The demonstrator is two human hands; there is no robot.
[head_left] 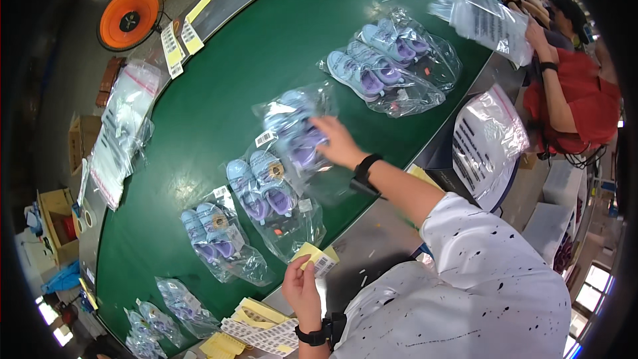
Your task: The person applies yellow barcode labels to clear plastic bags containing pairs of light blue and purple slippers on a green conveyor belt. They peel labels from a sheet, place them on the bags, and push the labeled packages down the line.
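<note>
My left hand (302, 296) is closed on a small sheet of barcode labels (321, 262) with yellow backing, held over the table's near edge. Stretched out over the table, my right hand (340, 145) has its fingers apart on or just above a pair of light blue and lilac shoes in a clear plastic bag (292, 123). Hand and bag are somewhat blurred, and the fingertips' contact is hard to make out. Just left of that bag lies another bagged pair (262, 186) with a white barcode label. Further left is one more bagged pair (207, 229).
The green table (193, 139) carries more bagged shoes (375, 60) at right and smaller-looking bags (183, 302) at lower left. Label sheets (256, 326) lie by the near edge. Stacked plastic bags (123, 133) line the far edge. A person in red (565, 93) handles bags at right.
</note>
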